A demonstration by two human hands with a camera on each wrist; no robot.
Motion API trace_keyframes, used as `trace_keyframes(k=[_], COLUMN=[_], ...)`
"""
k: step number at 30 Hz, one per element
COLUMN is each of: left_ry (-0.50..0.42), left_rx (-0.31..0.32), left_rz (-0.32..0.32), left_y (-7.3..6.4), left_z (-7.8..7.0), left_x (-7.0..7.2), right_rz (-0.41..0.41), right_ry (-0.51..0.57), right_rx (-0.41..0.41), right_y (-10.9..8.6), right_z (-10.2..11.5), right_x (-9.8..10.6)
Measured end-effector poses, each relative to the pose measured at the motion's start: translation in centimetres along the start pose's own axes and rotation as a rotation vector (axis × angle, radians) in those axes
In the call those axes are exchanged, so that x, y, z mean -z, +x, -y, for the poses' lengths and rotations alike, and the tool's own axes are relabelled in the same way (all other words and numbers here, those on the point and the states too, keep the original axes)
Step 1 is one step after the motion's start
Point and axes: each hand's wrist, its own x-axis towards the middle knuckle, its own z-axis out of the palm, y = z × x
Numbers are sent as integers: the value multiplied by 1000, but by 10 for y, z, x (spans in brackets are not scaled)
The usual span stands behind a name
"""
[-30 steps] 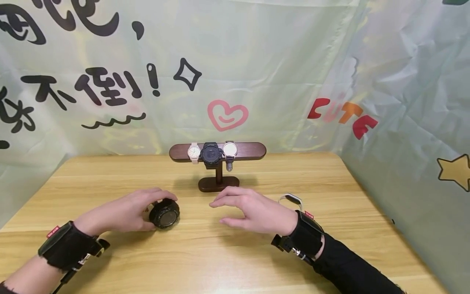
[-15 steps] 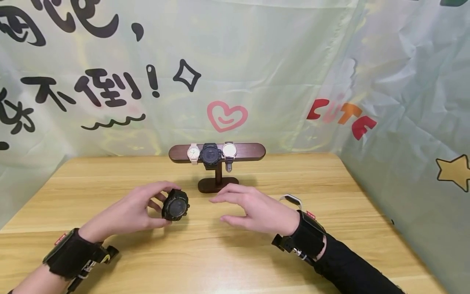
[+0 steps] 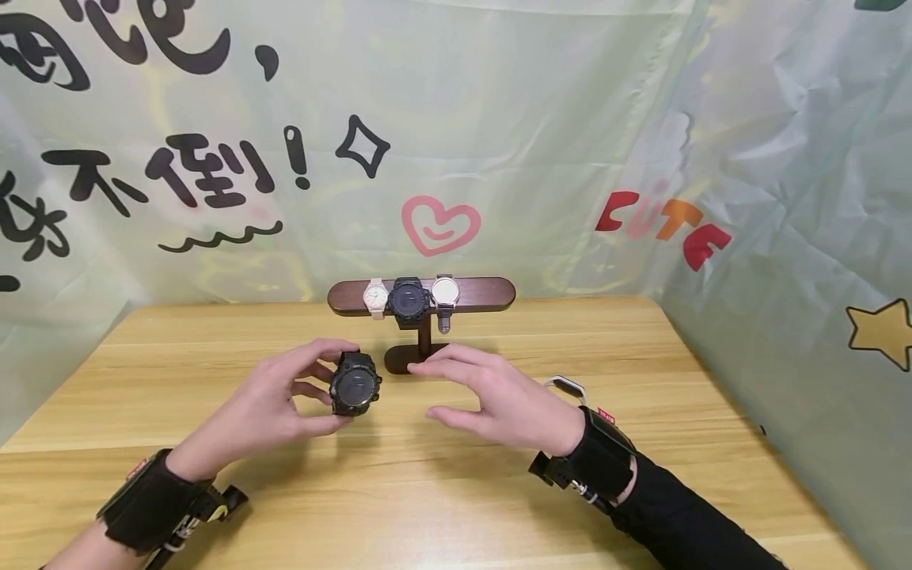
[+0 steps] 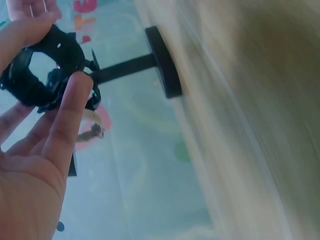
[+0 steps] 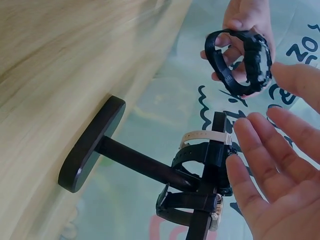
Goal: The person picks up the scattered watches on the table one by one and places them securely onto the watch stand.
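Observation:
A chunky black wristwatch (image 3: 355, 386) is pinched between the thumb and fingers of my left hand (image 3: 267, 400), dial facing me. Its strap forms a loop, which the right wrist view shows from the side as a black band (image 5: 222, 75). My right hand (image 3: 492, 392), holding nothing, hovers to the right with fingers loosely extended, a gap apart from the watch. Behind both hands stands a dark wooden watch stand (image 3: 488, 294). On its bar hang a pale pink watch (image 3: 375, 297), a black watch (image 3: 408, 301) and a silver-cased watch with a dark strap (image 3: 446, 293).
A white band with a black face (image 3: 568, 386) lies on the wooden table (image 3: 399, 507) behind my right wrist, partly hidden. Printed cloth (image 3: 541, 158) hangs behind the table and along its right side.
My left hand has lifted the black watch and carried it right and away from me, turning its dial more upright. The right hand has barely shifted.

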Motion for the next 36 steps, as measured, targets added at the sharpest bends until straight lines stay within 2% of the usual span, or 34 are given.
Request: trace_keyframes(k=[9, 16, 23, 30, 36], left_ry=[-12, -85, -167, -167, -228], left_rx=[10, 15, 3, -23, -23], left_rz=[-68, -95, -118, -160, -156], left_y=[8, 17, 29, 41, 48], left_z=[-16, -26, -34, -47, -52], left_x=[-10, -20, -30, -40, -47], right_rz=[-90, -170, -218, -269, -291], right_ry=[-7, -17, -6, -14, -27], right_rx=[-20, -4, -18, -16, -6], right_y=[-1, -1, 0, 2, 1], right_z=[3, 4, 3, 2, 1], right_x=[4, 4, 4, 5, 9])
